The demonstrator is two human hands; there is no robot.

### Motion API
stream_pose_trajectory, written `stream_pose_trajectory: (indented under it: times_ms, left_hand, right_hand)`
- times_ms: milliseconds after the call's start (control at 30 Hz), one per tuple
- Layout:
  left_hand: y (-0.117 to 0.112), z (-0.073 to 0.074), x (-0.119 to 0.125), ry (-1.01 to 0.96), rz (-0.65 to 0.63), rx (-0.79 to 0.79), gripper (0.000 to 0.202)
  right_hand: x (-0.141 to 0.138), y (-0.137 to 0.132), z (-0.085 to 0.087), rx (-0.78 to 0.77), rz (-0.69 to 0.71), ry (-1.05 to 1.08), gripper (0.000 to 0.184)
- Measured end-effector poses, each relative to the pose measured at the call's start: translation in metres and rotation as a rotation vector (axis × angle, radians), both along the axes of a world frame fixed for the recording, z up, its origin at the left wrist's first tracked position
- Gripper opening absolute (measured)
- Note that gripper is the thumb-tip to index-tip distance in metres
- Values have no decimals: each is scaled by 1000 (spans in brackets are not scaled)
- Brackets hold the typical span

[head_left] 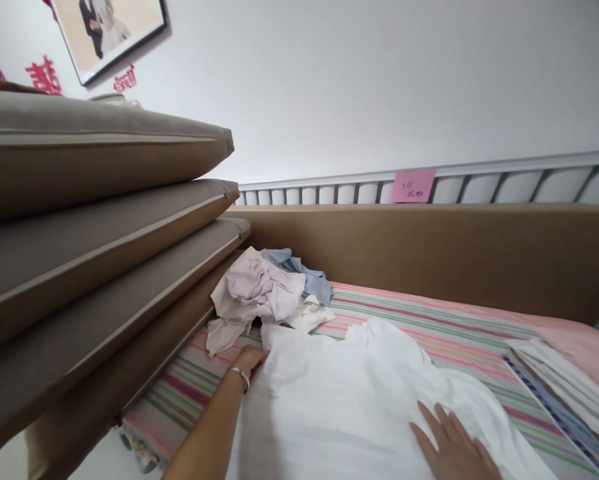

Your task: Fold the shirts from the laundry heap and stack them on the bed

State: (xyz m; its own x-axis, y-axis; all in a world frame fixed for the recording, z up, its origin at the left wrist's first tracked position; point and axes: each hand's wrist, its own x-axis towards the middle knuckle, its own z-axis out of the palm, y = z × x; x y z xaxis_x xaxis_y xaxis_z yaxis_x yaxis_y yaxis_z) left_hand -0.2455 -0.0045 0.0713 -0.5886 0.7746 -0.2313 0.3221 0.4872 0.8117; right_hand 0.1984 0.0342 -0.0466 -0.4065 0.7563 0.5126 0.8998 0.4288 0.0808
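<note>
White cloth [329,393] lies spread on the striped sheet [389,307]. From left: stacked cushions [129,273] stand along the sheet's left edge; the left hand [252,360] curls at the cloth's side, fingertips hidden, its hold indeterminable; crumpled clothes [262,287] occupy the far left corner; the right hand [454,443], fingers parted, rests flat on the cloth, grasping nothing; folded clothes [569,373] lie toward the right.
</note>
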Motion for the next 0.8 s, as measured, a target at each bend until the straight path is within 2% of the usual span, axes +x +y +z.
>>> stream_pose_trajectory:
  times_ms: [100,233,300,367,433,467,567,667,733,800]
  left_hand:
    - [13,7,15,78,-103,-48,23]
    - [3,8,59,254,-225,115,8]
    - [-11,2,87,338,-387,240,19]
    - [-25,-7,110,454,-614,351,28]
    - [-35,-13,122,560,-778,402,27]
    - [-37,-13,122,581,-800,408,24]
    - [-33,-2,106,518,-663,480,14]
    - [-15,14,79,352,-347,556,24]
    - [-1,18,65,187,-176,487,42]
    - [9,15,54,52,-123,385,43]
  right_hand:
    - [-2,-2,6,-43,-45,3,41]
    - [-10,-7,21,-76,-113,36,46]
    - [-13,-8,25,-80,-125,42,49]
    - [-15,-9,28,-94,-162,47,52]
    - [-17,-9,29,-113,-197,56,56]
    - [-17,-9,29,-123,-206,63,58]
    - [-17,-10,30,-147,-193,87,59]
    - [-16,-11,31,-154,-173,105,57]
    - [-16,-12,32,-163,-162,98,57]
    - [-16,-11,32,-167,-168,85,59]
